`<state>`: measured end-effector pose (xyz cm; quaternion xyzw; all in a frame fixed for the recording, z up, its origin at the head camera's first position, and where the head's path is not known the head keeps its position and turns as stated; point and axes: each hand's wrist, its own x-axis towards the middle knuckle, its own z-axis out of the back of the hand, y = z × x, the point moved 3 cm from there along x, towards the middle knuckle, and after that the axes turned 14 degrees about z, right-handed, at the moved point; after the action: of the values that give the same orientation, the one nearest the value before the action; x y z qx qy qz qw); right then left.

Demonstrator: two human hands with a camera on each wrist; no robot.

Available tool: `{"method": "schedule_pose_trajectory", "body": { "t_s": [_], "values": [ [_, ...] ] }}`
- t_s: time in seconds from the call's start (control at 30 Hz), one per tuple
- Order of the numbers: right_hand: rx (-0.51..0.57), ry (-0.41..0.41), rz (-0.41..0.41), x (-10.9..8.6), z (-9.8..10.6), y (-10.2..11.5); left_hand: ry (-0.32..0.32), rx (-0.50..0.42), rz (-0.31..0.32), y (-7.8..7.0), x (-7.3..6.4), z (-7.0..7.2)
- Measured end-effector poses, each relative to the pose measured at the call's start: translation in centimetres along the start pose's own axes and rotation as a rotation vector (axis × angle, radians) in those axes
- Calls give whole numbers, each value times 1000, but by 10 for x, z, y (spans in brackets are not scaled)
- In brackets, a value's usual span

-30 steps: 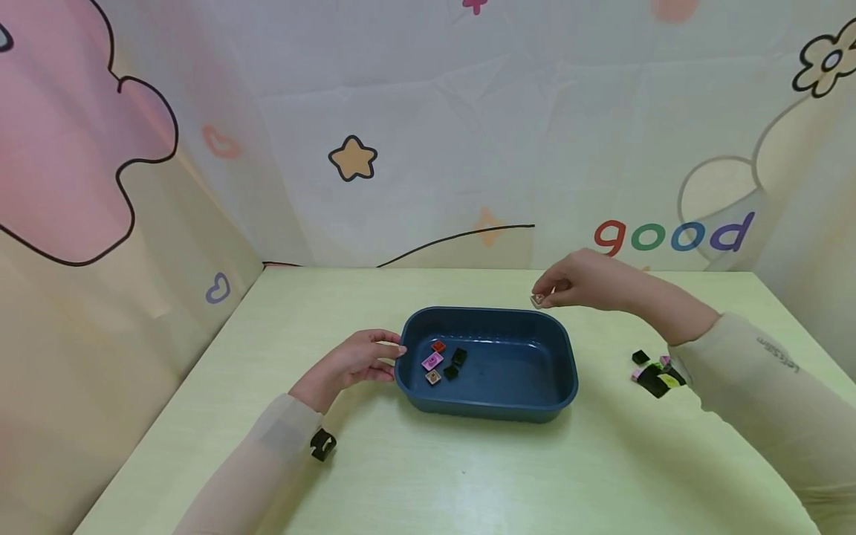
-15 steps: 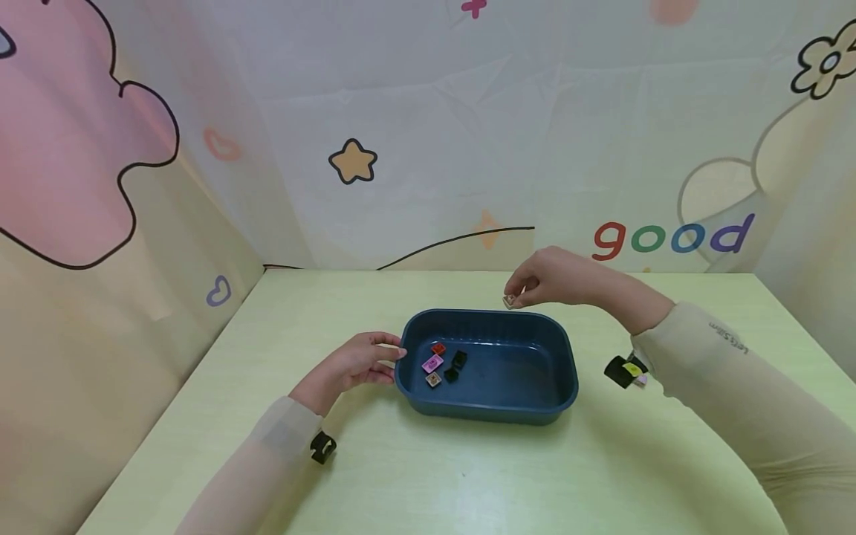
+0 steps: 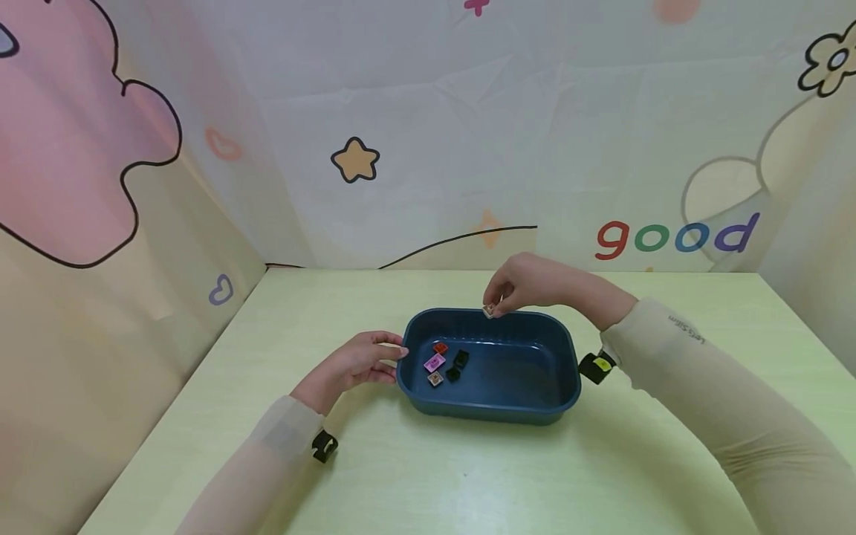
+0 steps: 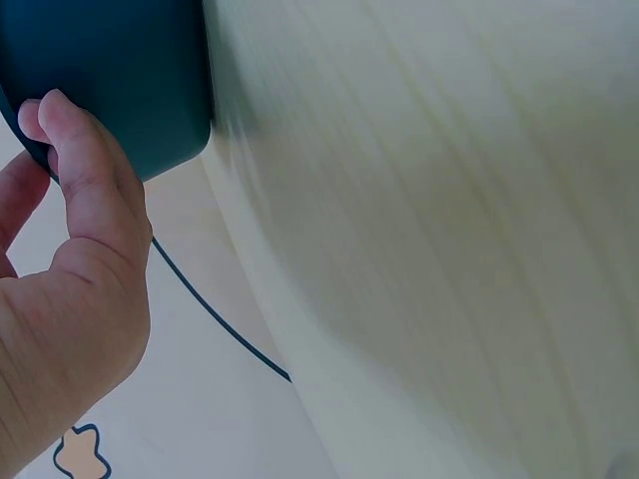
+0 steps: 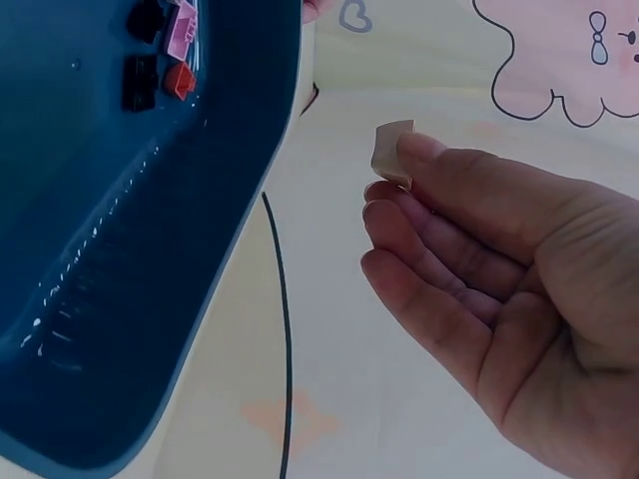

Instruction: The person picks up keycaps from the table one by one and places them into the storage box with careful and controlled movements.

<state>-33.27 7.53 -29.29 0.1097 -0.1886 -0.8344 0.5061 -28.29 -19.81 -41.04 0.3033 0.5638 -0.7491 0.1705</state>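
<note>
In the head view a dark blue plastic tub [image 3: 495, 412] stands on the table. My left hand [image 3: 361, 360] holds its left end, the thumb at the rim and fingers against the outer wall, as the left wrist view also shows. Small block-like pieces lie at the tub's left side: a red piece [image 3: 440, 348], a pink piece [image 3: 435, 362], a beige piece [image 3: 435, 379] and dark pieces [image 3: 461, 359]. Over the tub's far rim, my right hand [image 3: 528, 282] pinches a small beige block [image 5: 391, 152] between thumb and fingertip; its other fingers are bent.
The pale green tabletop [image 3: 374, 475] meets a printed cloth backdrop [image 3: 428, 148] behind the tub. Black devices sit at both wrists, a left wrist device [image 3: 324, 446] and a right wrist device [image 3: 597, 366]. My right sleeve [image 3: 695, 379] covers part of the table's right side.
My right hand has moved left with the beige block, from beyond the tub's far right corner to over its far rim. The loose pieces at right are now hidden. My left hand stays put.
</note>
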Motion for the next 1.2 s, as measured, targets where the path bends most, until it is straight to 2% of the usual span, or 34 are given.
{"method": "schedule_pose_trajectory", "body": {
  "t_s": [0.53, 0.77, 1.2],
  "values": [
    [32, 106, -11, 26, -27, -12, 21, -2, -3, 0, 0, 0],
    [28, 155, 3, 34, -36, -16, 23, -3, -1, 0, 0, 1],
    [66, 224, -28, 44, -55, -21, 17, 10, -5, 0, -1, 1]
  ]
}}
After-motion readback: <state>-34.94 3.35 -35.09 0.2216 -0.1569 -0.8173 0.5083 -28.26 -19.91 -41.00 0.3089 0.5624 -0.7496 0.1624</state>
